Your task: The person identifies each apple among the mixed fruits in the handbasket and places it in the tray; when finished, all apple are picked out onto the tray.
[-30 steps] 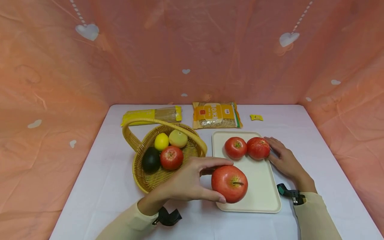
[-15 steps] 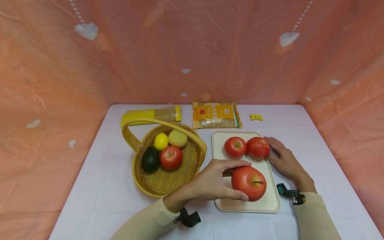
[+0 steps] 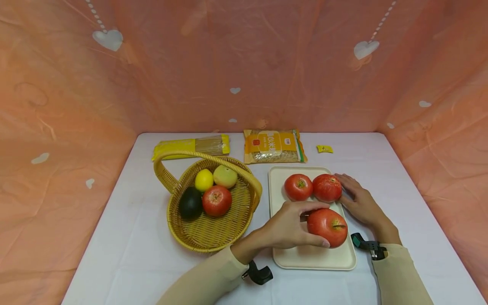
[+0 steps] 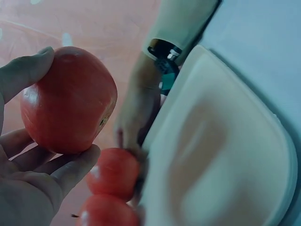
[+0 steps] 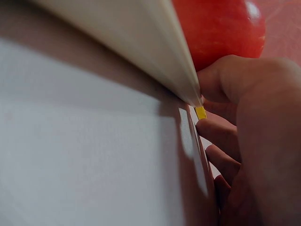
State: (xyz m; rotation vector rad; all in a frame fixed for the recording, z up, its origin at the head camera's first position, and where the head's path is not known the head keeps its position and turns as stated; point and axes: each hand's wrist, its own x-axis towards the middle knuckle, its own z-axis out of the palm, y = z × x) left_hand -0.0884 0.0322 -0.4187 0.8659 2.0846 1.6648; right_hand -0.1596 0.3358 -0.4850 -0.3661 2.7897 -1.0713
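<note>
My left hand (image 3: 287, 225) grips a red apple (image 3: 328, 228) between thumb and fingers, held over the near part of the cream tray (image 3: 314, 260). In the left wrist view the same apple (image 4: 70, 101) sits clear of the tray surface. Two more apples stand side by side at the tray's far end, a left one (image 3: 298, 187) and a right one (image 3: 327, 188). My right hand (image 3: 360, 203) rests at the tray's right edge beside the right apple. In the right wrist view its thumb (image 5: 218, 80) touches the tray's rim, with the other fingers relaxed below.
Left of the tray stands a wicker basket (image 3: 175, 231) with a tall handle. In it are a lemon (image 3: 203, 180), a pale green fruit (image 3: 225, 176), a red fruit (image 3: 217, 201) and an avocado (image 3: 190, 203). Noodles (image 3: 211, 146), a grain bag (image 3: 273, 146) and a small yellow packet (image 3: 325, 149) lie behind.
My left hand has carried the apple rightward from beside the basket to above the tray's right side. My right hand has stayed at the tray's edge.
</note>
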